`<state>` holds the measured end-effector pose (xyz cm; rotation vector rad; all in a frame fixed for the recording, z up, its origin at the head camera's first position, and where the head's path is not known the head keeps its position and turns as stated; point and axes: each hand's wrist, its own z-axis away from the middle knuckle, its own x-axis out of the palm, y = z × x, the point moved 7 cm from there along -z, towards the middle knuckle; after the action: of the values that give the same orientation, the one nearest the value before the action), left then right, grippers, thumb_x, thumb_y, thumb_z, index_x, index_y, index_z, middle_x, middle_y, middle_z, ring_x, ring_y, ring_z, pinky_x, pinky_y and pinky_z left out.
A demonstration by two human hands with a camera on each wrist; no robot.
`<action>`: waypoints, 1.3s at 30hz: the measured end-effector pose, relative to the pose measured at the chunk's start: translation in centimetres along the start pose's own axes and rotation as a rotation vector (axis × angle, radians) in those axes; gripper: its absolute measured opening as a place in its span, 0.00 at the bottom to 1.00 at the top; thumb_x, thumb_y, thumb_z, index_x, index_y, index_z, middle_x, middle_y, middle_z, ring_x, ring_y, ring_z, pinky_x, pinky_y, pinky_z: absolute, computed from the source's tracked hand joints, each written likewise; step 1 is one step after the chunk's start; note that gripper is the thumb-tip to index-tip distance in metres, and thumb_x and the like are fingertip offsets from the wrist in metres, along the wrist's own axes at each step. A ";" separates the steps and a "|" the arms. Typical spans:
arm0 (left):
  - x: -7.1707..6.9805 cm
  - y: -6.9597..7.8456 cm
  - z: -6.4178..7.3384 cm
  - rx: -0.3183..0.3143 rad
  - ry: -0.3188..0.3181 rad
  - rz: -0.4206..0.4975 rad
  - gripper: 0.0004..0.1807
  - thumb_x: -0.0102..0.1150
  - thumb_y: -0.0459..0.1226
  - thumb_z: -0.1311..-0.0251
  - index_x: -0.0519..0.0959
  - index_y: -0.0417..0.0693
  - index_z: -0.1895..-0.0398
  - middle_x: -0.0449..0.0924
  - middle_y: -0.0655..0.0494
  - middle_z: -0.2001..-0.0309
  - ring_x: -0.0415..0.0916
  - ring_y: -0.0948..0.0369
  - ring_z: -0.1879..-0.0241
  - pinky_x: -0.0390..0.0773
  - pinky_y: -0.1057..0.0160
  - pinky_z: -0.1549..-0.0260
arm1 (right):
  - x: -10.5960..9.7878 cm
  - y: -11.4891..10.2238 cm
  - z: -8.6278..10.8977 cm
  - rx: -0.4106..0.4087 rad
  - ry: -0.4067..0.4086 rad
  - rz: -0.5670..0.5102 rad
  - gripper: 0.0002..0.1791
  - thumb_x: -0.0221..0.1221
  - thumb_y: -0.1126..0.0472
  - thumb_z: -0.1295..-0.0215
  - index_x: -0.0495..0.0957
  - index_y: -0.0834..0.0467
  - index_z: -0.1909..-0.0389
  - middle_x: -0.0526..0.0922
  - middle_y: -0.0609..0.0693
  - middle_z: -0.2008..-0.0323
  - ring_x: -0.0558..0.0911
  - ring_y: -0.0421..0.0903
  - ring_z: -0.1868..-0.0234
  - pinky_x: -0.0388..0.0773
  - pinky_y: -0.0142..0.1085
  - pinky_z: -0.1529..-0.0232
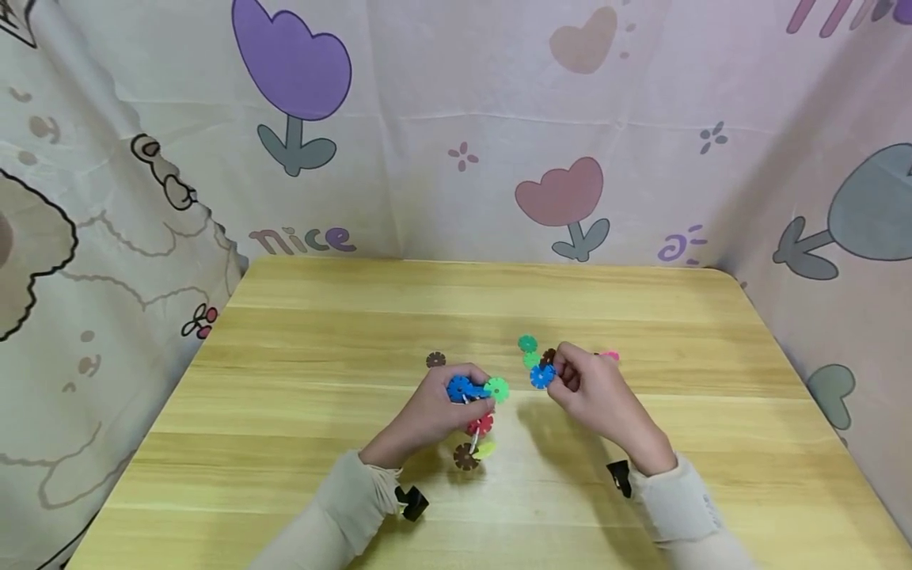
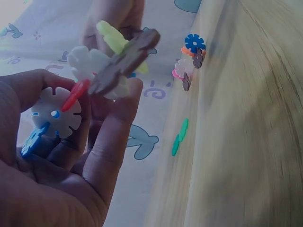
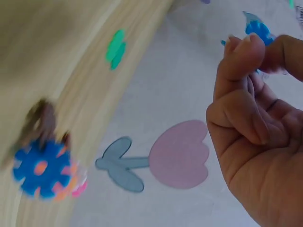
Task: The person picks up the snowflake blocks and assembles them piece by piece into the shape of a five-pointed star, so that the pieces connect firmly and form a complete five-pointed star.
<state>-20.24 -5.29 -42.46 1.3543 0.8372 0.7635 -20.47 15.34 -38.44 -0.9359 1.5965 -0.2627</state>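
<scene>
In the head view my left hand (image 1: 442, 404) grips a joined cluster of notched plastic snowflake discs. A blue disc (image 1: 459, 389) and a light green disc (image 1: 497, 389) show at its top. From its lower end hang a red disc (image 1: 483, 424), a yellow disc (image 1: 486, 450) and a brown disc (image 1: 466, 457); white discs (image 2: 56, 112) sit among them in the left wrist view. To the right, the thumb and fingertips of my right hand (image 1: 598, 392) pinch a blue snowflake disc (image 1: 541, 377), apart from the cluster. Those fingers partly cover it in the right wrist view.
On the wooden table (image 1: 321, 332) lie two green discs (image 1: 527, 343) and a single brown disc (image 1: 435, 359). A pink disc (image 1: 610, 355) shows behind my right hand. Near it lies a blue disc (image 3: 41, 168) with orange and brown ones. A printed curtain (image 1: 427, 158) hangs behind the table.
</scene>
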 end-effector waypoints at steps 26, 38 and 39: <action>-0.5 0.0 -0.1 0.023 0.120 -0.083 0.06 0.68 0.31 0.36 0.84 0.46 0.57 0.83 0.51 0.58 0.80 0.59 0.64 0.85 0.65 0.65 | 2.2 -3.5 -1.8 0.032 0.059 -0.135 0.11 0.57 0.75 0.44 0.70 0.56 0.74 0.72 0.42 0.83 0.70 0.37 0.84 0.70 0.31 0.85; -1.2 0.0 -0.2 0.019 0.062 0.010 0.09 0.67 0.33 0.34 0.82 0.37 0.54 0.83 0.47 0.62 0.79 0.60 0.69 0.84 0.66 0.72 | 1.8 -4.4 -2.2 -0.185 0.107 -0.286 0.14 0.62 0.73 0.32 0.73 0.52 0.71 0.74 0.43 0.72 0.73 0.42 0.72 0.73 0.34 0.74; -1.3 -0.1 -0.2 0.016 0.052 0.024 0.09 0.66 0.33 0.33 0.81 0.37 0.53 0.82 0.47 0.62 0.79 0.60 0.69 0.85 0.66 0.72 | 1.8 -4.3 -2.2 -0.179 0.104 -0.320 0.14 0.63 0.72 0.30 0.73 0.52 0.71 0.75 0.44 0.73 0.73 0.42 0.72 0.72 0.34 0.74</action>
<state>-21.04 -6.29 -42.43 1.3657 0.8710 0.8152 -20.63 10.54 -36.44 -1.3380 1.5796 -0.4005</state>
